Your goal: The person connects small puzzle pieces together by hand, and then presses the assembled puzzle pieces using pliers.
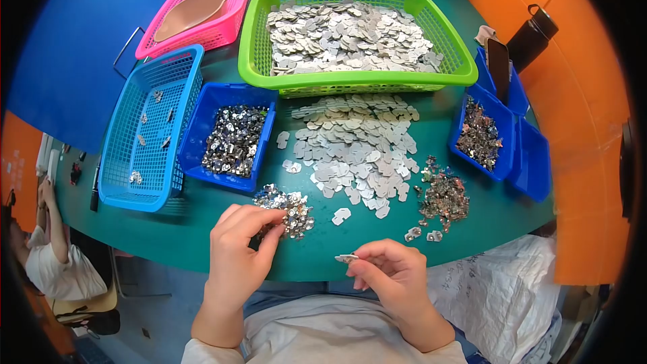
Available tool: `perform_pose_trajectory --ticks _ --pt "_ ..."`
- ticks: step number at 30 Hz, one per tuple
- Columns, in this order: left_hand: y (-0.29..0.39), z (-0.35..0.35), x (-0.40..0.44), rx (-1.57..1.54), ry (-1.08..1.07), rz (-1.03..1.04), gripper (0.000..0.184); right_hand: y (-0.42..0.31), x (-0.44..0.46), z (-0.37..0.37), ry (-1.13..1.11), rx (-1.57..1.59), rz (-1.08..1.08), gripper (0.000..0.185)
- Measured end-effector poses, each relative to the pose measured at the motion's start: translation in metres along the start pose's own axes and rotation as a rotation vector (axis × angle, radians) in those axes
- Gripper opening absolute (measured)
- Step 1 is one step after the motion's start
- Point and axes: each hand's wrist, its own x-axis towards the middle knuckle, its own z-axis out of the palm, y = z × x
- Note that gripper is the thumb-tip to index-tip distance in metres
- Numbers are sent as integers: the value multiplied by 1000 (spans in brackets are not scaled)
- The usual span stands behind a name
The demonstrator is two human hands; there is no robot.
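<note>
My right hand (393, 275) pinches a small flat metal plate (346, 258) between thumb and fingers, just over the table's near edge. At the edge of a pile of small shiny metal parts (295, 214) is my left hand (241, 237), its thumb and index finger bent close together. Whatever lies between those fingertips is too small to make out. Beyond both hands, a heap of flat grey metal plates (360, 155) spreads over the green table. One loose plate (342, 216) lies between the hands.
A green basket (357, 82) full of plates stands behind the heap. Blue bins of small parts (232, 138) (478, 135) flank it. A light-blue basket (114, 185) and a pink basket (145, 44) stand left. Small copper-toned parts (445, 195) lie right. Another person (57, 263) sits far left.
</note>
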Motion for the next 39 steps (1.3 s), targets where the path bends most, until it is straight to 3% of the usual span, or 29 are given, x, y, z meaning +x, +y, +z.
perform_pose_trajectory --ticks 16,25,28,30,34,39 --pt "-1 -3 9 226 -147 169 19 2 2 -1 -11 -27 -15 10" --pt "-12 -3 2 171 -28 272 21 1 3 -3 -15 -51 -15 10" --pt "-7 -6 -4 21 16 266 23 0 3 -1 -9 -22 1 10" --pt "-2 -2 -11 -169 69 373 27 -1 2 1 7 11 17 10" --pt "6 7 -17 -103 134 550 33 -4 -3 4 1 97 50 11" --pt "7 18 -25 -41 165 629 29 -7 -5 8 14 126 40 11"
